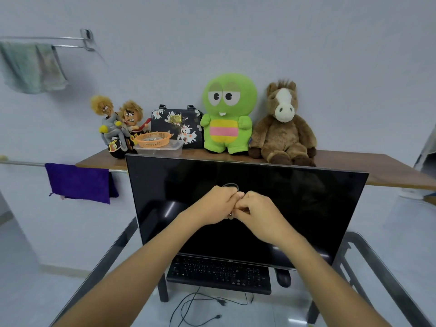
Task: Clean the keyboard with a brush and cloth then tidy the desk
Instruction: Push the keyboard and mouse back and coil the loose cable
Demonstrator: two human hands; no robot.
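Observation:
A black keyboard (219, 274) lies on the glass desk (368, 279) under the lower edge of a dark monitor (193, 192). A black mouse (283, 277) sits to its right. Both my hands are raised in front of the screen, touching each other. My left hand (218, 205) and my right hand (256, 211) pinch a small dark object with a thin black loop (230, 185) sticking up above the fingers; what it is cannot be made out. A purple cloth (80, 182) hangs on a rail at the left. No brush is visible.
Behind the monitor a wooden shelf (389, 168) carries two dolls (118, 123), an orange basket (153, 139) on a clear box, a floral bag (177, 126), a green plush (227, 114) and a brown horse plush (283, 126). Black cables (195, 305) trail below the glass. A towel (33, 67) hangs upper left.

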